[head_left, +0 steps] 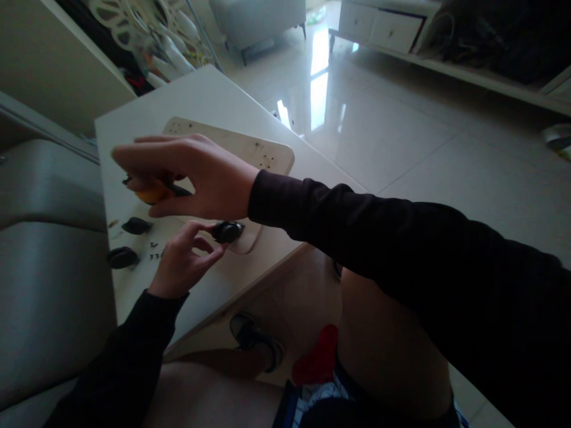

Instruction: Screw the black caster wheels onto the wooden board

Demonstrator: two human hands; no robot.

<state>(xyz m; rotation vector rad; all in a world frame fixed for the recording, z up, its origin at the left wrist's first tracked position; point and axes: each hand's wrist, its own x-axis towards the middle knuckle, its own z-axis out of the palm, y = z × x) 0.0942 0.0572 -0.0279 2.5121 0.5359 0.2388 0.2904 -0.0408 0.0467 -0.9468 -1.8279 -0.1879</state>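
Note:
My left hand (185, 258) pinches a black caster wheel (227, 232) between thumb and fingers. That caster rests at the near corner of a white board (232, 141) with rounded corners and groups of small dark holes. Above the board, my right hand (191, 172) curls around an orange and black screwdriver-like tool (154, 193), whose working end I cannot make out. Two more black casters, one farther (136, 225) and one nearer (122, 257), lie to the left of my left hand. Several small dark screws (154, 255) are scattered beside them.
The board lies on a white table (196, 89). A grey padded seat (49, 285) stands along the left side. Beyond the table are a grey sofa (263, 21), a white cabinet (383, 27) and shiny floor tiles (401, 125). A red object (316, 356) is below, near my legs.

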